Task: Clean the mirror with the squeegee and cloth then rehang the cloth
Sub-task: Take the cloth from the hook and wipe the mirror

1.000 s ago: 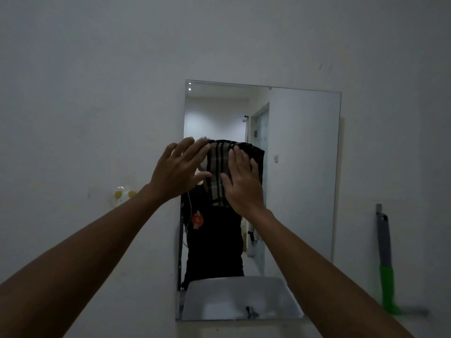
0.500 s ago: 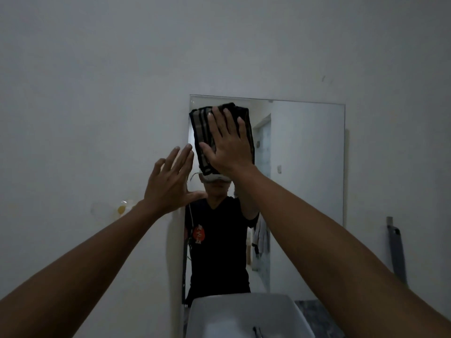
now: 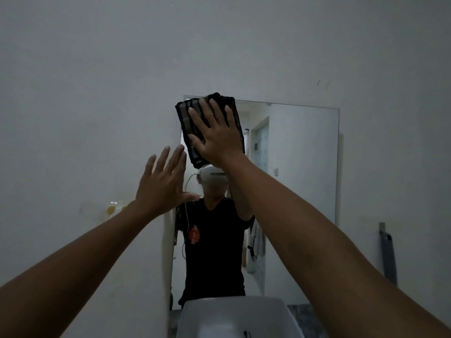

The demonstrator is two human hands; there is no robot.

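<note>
Right hand [image 3: 217, 140] flat, pressing cloth [image 3: 188, 123] | dark, striped, folded | left hand [image 3: 163, 184] spread

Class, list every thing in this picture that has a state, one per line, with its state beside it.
cloth: folded, pressed flat on the mirror's top left corner
right hand: fingers straight, pressing the cloth
left hand: fingers spread, by the mirror's left edge
mirror: fixed on the wall
squeegee: upright by the wall, untouched

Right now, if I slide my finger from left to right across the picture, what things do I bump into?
Yellow wall hook → left hand → cloth under the right hand → bare mirror glass → grey squeegee handle.
</note>
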